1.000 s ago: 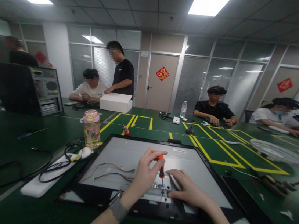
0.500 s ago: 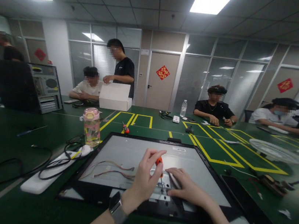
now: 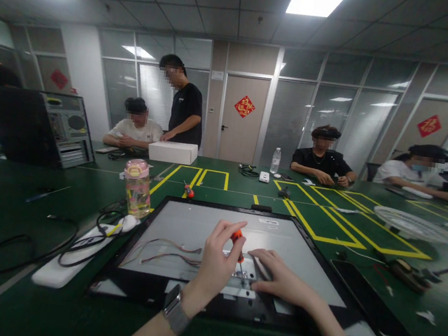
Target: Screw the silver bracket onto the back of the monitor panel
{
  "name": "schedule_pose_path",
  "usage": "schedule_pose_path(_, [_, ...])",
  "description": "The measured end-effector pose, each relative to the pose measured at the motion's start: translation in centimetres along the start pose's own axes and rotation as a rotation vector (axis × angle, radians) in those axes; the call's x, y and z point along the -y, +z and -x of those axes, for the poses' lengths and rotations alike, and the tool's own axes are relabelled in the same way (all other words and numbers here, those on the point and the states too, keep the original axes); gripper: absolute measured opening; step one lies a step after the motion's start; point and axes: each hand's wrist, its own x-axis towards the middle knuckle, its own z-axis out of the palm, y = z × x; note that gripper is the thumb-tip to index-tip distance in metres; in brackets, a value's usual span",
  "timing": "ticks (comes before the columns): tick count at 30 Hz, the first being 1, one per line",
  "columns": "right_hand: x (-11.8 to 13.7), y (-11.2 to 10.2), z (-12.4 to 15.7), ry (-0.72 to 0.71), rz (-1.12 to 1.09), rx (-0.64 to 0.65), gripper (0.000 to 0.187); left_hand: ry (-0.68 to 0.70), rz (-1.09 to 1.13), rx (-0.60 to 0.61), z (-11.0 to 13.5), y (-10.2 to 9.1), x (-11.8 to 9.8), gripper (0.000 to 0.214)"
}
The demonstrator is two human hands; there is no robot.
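An orange-handled screwdriver is pinched in my left hand, its shaft pointing down at a silver metal bracket. The bracket sits near the front edge of a flat display panel with a black frame, which lies back side up. My right hand lies beside the bracket, fingers stretched and thumb apart, touching around its right end. Small parts near the screwdriver's tip are too fine to make out. Thin wires run over the panel, left of my left hand.
To the left are a white power strip, black cables, a pink-lidded bottle and an open computer case. A black phone-like slab and a tape-measure-like tool lie right. Several people sit or stand beyond the table.
My left hand has shifted slightly left and up with the screwdriver; my right hand stays nearly put. Across the table, a standing person has lowered the white box's lid.
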Motion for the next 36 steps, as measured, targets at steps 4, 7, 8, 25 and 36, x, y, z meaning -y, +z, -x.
schedule_pose_path(4, [-0.07,0.02,0.03,-0.012,-0.009,-0.007,0.066,-0.023,0.005,0.044,-0.18,-0.18,-0.12,0.03])
schedule_pose_path(7, [0.02,-0.04,0.05,-0.006,-0.009,-0.001,0.067,-0.033,0.009,0.086,-0.25,-0.26,-0.08,0.04])
schedule_pose_path(8, [0.06,-0.06,0.05,-0.002,-0.005,0.003,0.067,-0.035,-0.003,0.078,-0.26,-0.26,-0.04,0.04])
schedule_pose_path(25, [-0.13,-0.06,-0.03,-0.007,0.007,0.002,0.067,0.097,-0.101,0.048,-0.04,-0.38,-0.05,0.033])
schedule_pose_path(36, [0.09,-0.17,0.02,-0.015,0.005,0.01,0.066,0.056,-0.1,0.07,-0.3,-0.49,-0.01,0.039])
